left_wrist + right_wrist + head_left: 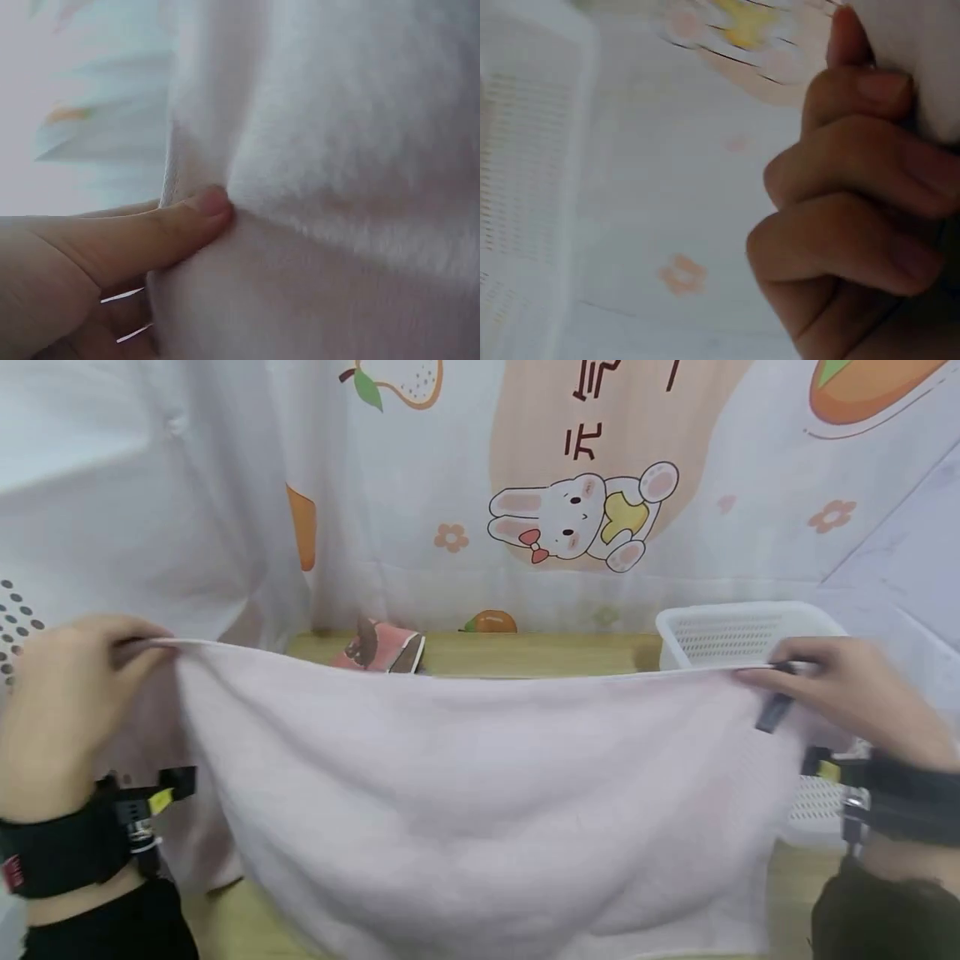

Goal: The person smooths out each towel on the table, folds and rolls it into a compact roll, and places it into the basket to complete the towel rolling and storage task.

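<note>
A pale pink towel [480, 793] hangs stretched between both hands, its upper edge sagging slightly. My left hand [82, 693] pinches that edge near the left side, and more cloth drapes down below the wrist. In the left wrist view, the thumb [150, 236] presses on the soft, fuzzy towel [360, 150]. At the opposite end my right hand [862, 693] pinches the upper edge, with a small dark grey tag [774, 712] hanging beside the fingers. The right wrist view has curled fingers [832, 165] at the towel's edge [937, 67].
White perforated baskets stand at the right, one farther back [738, 631] and another partly behind the towel [817, 810]. A red and brown package [386, 646] lies at the back of the wooden table [525, 653]. Behind it hangs a printed curtain [405, 493].
</note>
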`<state>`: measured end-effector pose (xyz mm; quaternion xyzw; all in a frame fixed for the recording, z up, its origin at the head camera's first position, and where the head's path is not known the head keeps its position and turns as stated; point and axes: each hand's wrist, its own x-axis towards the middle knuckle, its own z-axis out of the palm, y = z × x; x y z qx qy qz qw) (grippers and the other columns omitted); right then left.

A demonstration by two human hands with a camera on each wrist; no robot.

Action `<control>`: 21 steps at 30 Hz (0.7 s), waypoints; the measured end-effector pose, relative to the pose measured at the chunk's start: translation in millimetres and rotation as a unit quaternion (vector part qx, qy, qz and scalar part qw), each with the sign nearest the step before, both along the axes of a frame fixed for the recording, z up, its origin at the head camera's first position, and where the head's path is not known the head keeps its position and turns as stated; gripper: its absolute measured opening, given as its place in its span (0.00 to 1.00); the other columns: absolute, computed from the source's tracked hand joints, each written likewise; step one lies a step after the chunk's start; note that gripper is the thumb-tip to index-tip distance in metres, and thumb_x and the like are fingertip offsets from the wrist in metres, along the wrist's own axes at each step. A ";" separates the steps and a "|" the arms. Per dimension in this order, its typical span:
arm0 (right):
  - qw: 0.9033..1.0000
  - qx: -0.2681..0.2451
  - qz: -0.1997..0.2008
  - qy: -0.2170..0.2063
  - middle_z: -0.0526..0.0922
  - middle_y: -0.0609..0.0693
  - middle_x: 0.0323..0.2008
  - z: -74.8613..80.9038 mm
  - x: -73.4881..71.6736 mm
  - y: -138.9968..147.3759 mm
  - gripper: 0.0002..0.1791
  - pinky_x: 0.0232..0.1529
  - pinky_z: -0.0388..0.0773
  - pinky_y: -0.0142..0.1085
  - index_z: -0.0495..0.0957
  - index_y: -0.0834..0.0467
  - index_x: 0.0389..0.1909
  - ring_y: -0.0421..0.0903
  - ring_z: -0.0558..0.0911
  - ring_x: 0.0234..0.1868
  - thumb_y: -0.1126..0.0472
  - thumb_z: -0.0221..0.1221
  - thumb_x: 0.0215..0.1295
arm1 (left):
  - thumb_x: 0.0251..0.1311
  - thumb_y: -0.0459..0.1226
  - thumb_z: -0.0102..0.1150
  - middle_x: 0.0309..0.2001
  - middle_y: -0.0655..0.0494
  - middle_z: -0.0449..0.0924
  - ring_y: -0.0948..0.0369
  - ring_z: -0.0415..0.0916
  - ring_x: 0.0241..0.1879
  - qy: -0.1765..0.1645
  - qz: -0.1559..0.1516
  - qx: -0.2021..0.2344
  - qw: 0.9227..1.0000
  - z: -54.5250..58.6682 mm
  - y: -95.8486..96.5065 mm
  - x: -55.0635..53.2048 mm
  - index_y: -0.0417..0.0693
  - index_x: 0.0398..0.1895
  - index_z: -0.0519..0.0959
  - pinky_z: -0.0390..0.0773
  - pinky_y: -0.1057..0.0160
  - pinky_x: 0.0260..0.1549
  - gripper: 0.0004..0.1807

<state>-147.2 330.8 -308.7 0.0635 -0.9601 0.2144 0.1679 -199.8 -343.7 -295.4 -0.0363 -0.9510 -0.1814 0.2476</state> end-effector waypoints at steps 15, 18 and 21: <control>0.996 -0.086 0.000 0.009 0.81 0.28 0.19 -28.8 -28.2 18.6 0.04 0.21 0.67 0.20 0.85 0.60 0.33 0.24 0.77 0.18 0.67 0.70 0.57 | 0.60 0.27 0.65 0.41 0.37 0.84 0.80 0.67 0.39 0.077 -0.072 0.074 0.992 -73.2 1.5 -59.5 0.35 0.41 0.85 0.60 0.83 0.44 0.07; 0.996 -0.063 0.068 0.018 0.83 0.28 0.24 -35.6 -12.9 21.2 0.13 0.21 0.72 0.19 0.84 0.64 0.36 0.26 0.79 0.20 0.80 0.68 0.51 | 0.57 0.25 0.66 0.39 0.37 0.84 0.73 0.69 0.39 0.054 -0.089 0.056 0.993 -88.5 -4.7 -50.3 0.36 0.39 0.85 0.58 0.82 0.45 0.07; 0.993 -0.022 0.115 0.023 0.81 0.21 0.38 -45.6 3.1 25.9 0.20 0.35 0.73 0.13 0.85 0.63 0.38 0.18 0.79 0.38 0.84 0.67 0.44 | 0.53 0.22 0.67 0.38 0.39 0.83 0.79 0.67 0.40 0.020 -0.107 0.052 0.993 -106.5 -14.3 -33.9 0.37 0.38 0.84 0.57 0.85 0.45 0.09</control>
